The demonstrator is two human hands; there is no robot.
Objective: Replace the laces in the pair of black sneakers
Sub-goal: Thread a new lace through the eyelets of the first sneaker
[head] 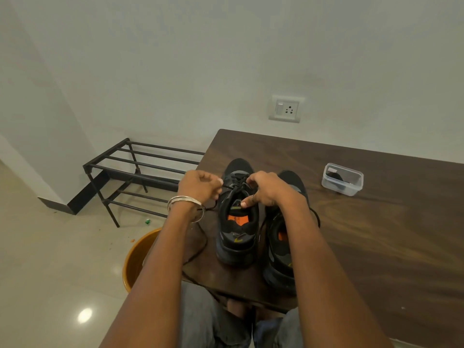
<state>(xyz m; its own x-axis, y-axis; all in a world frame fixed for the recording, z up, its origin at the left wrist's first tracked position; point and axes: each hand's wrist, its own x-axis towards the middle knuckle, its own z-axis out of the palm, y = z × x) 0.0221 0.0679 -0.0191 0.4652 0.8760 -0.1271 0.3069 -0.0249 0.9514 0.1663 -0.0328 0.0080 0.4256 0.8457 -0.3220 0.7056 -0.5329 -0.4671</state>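
Note:
Two black sneakers stand side by side on the dark wooden table (376, 222), heels toward me. The left sneaker (237, 237) has an orange insole and a black lace (200, 244) threaded through its upper eyelets. My left hand (199, 184) pinches one strand of that lace at the shoe's left side. The strand trails down over the table's left edge. My right hand (266, 188) rests on the tongue and grips the lace at the right side. My right forearm partly covers the right sneaker (278, 259).
A clear plastic box (342, 179) with dark contents sits on the table at the right. An empty black metal shoe rack (140, 172) stands on the floor at the left. An orange tub (136, 257) sits under my left arm. A wall socket (286, 108) is behind.

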